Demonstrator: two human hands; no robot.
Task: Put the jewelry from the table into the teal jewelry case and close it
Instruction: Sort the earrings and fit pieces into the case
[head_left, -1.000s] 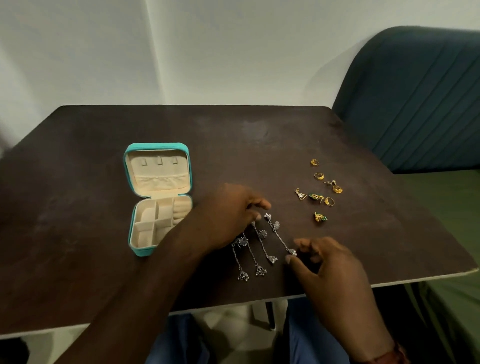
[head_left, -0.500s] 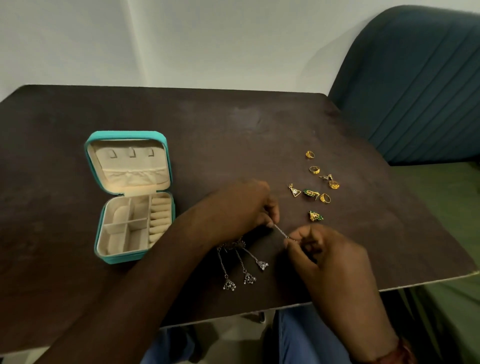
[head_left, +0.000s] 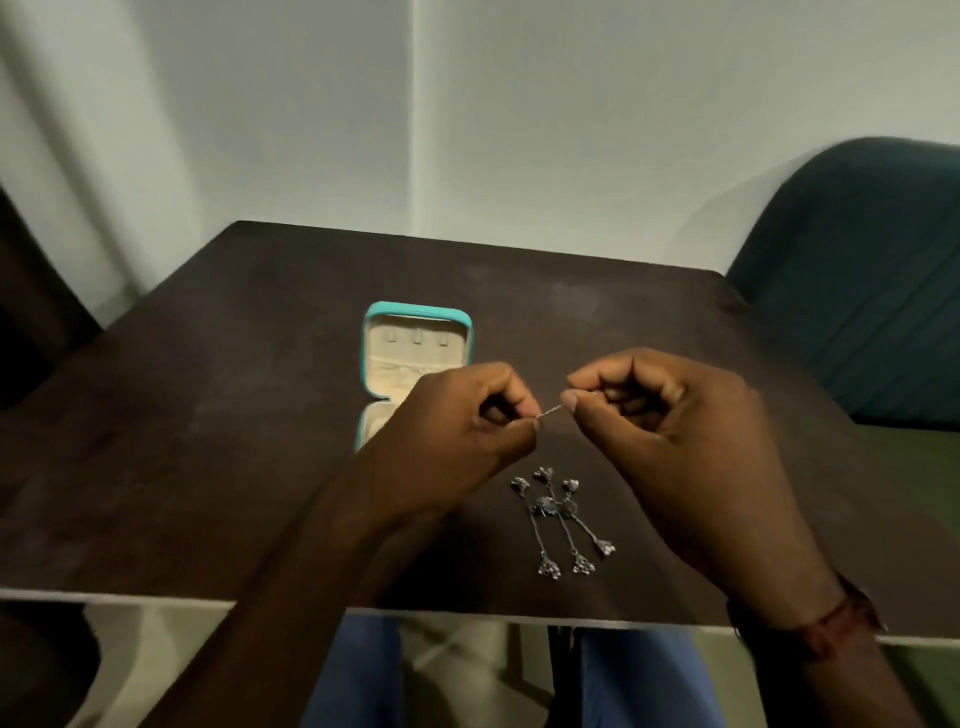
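Toward eleven o'clock on the dark brown table (head_left: 208, 415), I saw the open teal jewelry case (head_left: 415, 316). The left hand (head_left: 457, 441) pinched a thin silver chain earring (head_left: 551, 411) with curled fingers. Three silver drop earrings (head_left: 561, 519) lay at its six o'clock, and the right hand (head_left: 670, 441) pinched its other end.

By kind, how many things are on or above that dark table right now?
3 silver chain drop earrings lying on the dark table
1 thin silver piece pinched between left hand and right hand
1 open teal jewelry case
Total: 5

Head camera looks forward and steeply down, close over the table (head_left: 218, 415).
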